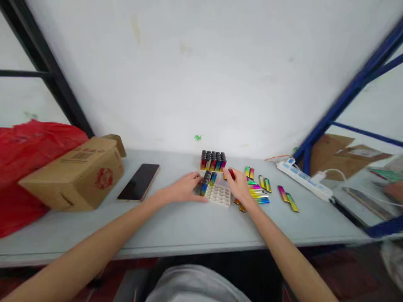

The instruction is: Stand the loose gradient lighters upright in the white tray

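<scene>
A white tray with rows of round holes (218, 196) lies on the table in front of me. Several lighters (205, 183) stand upright along its left side. My left hand (188, 188) is at the tray's left edge with thumb and fingers apart; whether it touches the tray I cannot tell. Between the fingers of my right hand (238, 184) is a dark red lighter (231, 173), held above the tray's right side. Loose shiny multicoloured lighters (260, 193) lie beside and partly behind that hand. Behind the tray stands a block of upright lighters (213, 161) with black tops.
To the left are a dark phone (139, 181), a cardboard box (75, 172) and a red plastic bag (34, 155). More lighters (288, 198) lie on the right, near a white power strip (304, 180). A white wall (201, 75) borders the table's back.
</scene>
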A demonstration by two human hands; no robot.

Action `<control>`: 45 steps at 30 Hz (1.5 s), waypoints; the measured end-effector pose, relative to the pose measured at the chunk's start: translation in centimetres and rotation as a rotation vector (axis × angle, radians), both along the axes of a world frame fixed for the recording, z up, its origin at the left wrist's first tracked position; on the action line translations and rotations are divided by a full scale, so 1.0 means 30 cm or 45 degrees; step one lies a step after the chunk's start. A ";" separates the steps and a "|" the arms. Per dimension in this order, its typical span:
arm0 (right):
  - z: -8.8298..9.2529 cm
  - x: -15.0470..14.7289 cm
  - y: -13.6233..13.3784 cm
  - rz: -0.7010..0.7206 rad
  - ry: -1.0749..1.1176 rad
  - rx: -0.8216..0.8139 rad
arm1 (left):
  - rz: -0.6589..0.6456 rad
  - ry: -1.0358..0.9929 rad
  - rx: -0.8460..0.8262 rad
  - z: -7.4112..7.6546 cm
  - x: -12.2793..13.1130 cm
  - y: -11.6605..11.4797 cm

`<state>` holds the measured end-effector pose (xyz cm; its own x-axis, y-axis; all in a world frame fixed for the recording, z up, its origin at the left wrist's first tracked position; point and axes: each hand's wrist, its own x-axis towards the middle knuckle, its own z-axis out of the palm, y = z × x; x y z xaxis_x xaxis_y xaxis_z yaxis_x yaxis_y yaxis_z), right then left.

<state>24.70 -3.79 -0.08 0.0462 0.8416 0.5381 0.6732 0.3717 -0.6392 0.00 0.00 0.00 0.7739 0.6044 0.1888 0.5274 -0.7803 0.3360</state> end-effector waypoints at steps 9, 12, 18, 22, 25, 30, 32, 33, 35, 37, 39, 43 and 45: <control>0.009 -0.003 -0.009 0.021 -0.073 -0.023 | -0.012 -0.059 0.025 -0.008 -0.006 0.006; 0.009 -0.001 -0.010 0.021 -0.081 -0.018 | -0.019 -0.065 0.036 -0.010 -0.006 0.007; 0.020 0.002 -0.016 0.023 -0.055 0.002 | -0.021 -0.088 0.032 -0.014 -0.005 0.009; 0.038 0.012 -0.020 0.127 -0.121 0.100 | -0.026 -0.056 0.037 -0.010 -0.005 0.006; 0.045 0.018 -0.025 0.131 -0.253 0.167 | -0.017 -0.059 0.039 -0.005 -0.006 0.003; 0.042 0.008 -0.036 0.232 -0.299 -0.021 | -0.016 -0.069 0.042 -0.005 -0.005 0.001; 0.040 0.002 -0.038 0.294 -0.264 -0.068 | -0.015 -0.063 0.051 -0.008 -0.005 0.002; 0.039 0.000 -0.038 0.326 -0.265 -0.080 | -0.013 -0.059 0.054 -0.009 -0.005 0.002; 0.035 -0.001 -0.037 0.363 -0.316 -0.086 | -0.008 -0.049 0.065 -0.011 -0.005 0.002; 0.028 0.002 -0.033 0.350 -0.399 -0.071 | -0.005 -0.039 0.077 -0.012 -0.006 0.001; 0.017 0.006 -0.027 0.328 -0.456 -0.053 | -0.007 -0.038 0.080 -0.012 -0.006 0.001; -0.008 0.010 -0.016 0.302 -0.487 -0.008 | -0.009 -0.039 0.085 -0.015 -0.004 0.003; -0.016 0.009 -0.013 0.294 -0.499 0.005 | -0.008 -0.033 0.097 -0.017 -0.004 0.005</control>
